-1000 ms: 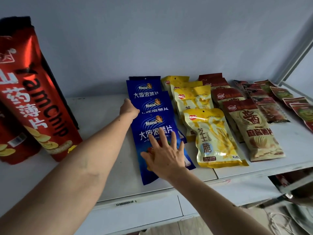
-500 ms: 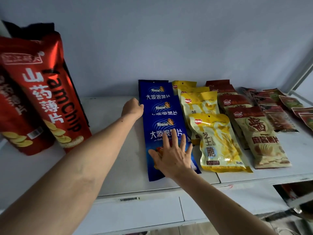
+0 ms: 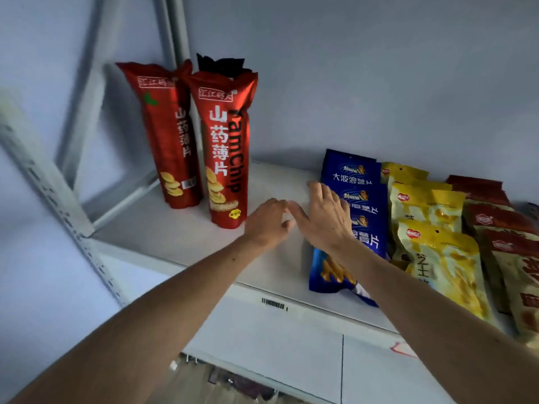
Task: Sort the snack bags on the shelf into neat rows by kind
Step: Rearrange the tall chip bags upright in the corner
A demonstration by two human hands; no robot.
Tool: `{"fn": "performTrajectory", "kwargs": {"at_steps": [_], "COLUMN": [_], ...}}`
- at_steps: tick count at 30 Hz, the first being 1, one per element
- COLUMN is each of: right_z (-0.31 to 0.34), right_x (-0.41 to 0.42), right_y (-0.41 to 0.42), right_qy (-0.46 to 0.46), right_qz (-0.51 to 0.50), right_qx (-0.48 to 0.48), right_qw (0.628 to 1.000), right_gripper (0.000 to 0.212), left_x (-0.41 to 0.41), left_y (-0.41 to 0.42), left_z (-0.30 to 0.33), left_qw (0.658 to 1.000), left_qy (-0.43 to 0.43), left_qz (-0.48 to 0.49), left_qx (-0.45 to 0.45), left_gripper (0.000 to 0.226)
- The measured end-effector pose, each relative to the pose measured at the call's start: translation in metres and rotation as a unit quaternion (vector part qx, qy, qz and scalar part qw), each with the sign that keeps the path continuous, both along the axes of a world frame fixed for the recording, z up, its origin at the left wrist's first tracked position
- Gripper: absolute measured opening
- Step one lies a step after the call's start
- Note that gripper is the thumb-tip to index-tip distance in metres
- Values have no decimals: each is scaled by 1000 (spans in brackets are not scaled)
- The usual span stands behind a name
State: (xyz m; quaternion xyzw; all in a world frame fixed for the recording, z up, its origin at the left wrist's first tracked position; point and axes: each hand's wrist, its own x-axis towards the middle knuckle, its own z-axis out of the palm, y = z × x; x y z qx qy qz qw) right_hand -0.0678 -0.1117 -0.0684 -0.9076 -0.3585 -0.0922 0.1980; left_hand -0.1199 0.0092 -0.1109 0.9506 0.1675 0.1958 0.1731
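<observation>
On the white shelf point(image 3: 180, 228), three blue chip bags point(image 3: 361, 199) lie overlapped in a row running front to back. To their right lie a row of yellow snack bags point(image 3: 431, 228) and a row of red-topped bags point(image 3: 501, 228). Two tall red yam chip bags point(image 3: 227, 147) stand upright at the back left, with a dark bag behind them. My left hand point(image 3: 267, 223) hovers over bare shelf left of the blue row, fingers loosely curled and holding nothing. My right hand point(image 3: 323, 217) is spread open at the blue row's left edge.
A grey wall backs the shelf. White metal shelf posts point(image 3: 38, 170) and a brace rise at the left. A barcode sticker point(image 3: 273, 304) marks the shelf's front edge. Below it, part of a lower level with dark items shows.
The view has swung left, bringing the standing red bags toward the centre. My right hand has lifted off the front blue bag and moved left. My left hand has pulled away from the blue row.
</observation>
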Motion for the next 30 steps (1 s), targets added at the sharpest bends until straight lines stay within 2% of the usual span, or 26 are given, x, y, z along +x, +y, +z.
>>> {"fn": "performTrajectory", "kwargs": {"at_steps": [3,6,12,14,18,21,24,27,30], "right_z": [6,8,11,11,8,1,-5,-11,-15], "right_x": [-10,-18,-29,-30,-30,-27,-23,-20,-18], "right_y": [26,50,101,119,150,167,179,186,188], "right_qy": [36,73,170,200,242,262,270,262,246], "right_qz": [34,46,52,54,12,-36,-67,-84,-94], "right_qx": [5,0,41,73,141,193,217,228,235], "right_qw": [999,996,983,976,960,945,936,934,935], "right_gripper": [65,66,82,85,95,113,123,109,97], "left_x": [-30,-56,-91,-95,-94,-87,-75,-67,-64], "left_y": [19,46,109,137,191,221,244,255,255], "left_z": [-3,-2,14,20,29,33,34,32,30], "left_qw": [1000,998,982,971,947,940,934,928,929], "left_qy": [-1,-4,-66,-75,-61,-58,-80,-107,-142], "left_qz": [6,55,166,207,283,281,246,197,166], "left_qx": [0,-24,-67,-90,-137,-182,-246,-298,-300], "left_gripper": [24,19,31,42,85,104,111,105,100]}}
